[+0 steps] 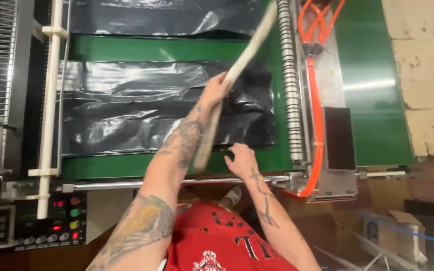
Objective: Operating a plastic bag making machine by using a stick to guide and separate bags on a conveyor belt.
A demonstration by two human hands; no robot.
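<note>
Black plastic film lies spread across the green bed of the machine, and that is where I have both hands working. My left hand is clenched round a long pale wooden stick, gripping it near the middle. The stick runs on a slant from about seven o'clock, where its lower end hangs near the front edge of the bed, up to one o'clock, where its blurred tip crosses the ribbed roller. The stick sits over the right part of the film, above a darker folded patch of it.

My right hand rests at the front edge of the bed, at five o'clock from the left hand, fingers curled loosely and spread on the green surface just below the film's near edge; it grips nothing that I can see.

At three o'clock from the hands, orange hoses run down beside the roller. A steel rod crosses below the bed, and a control panel with lit buttons sits at eight o'clock.
</note>
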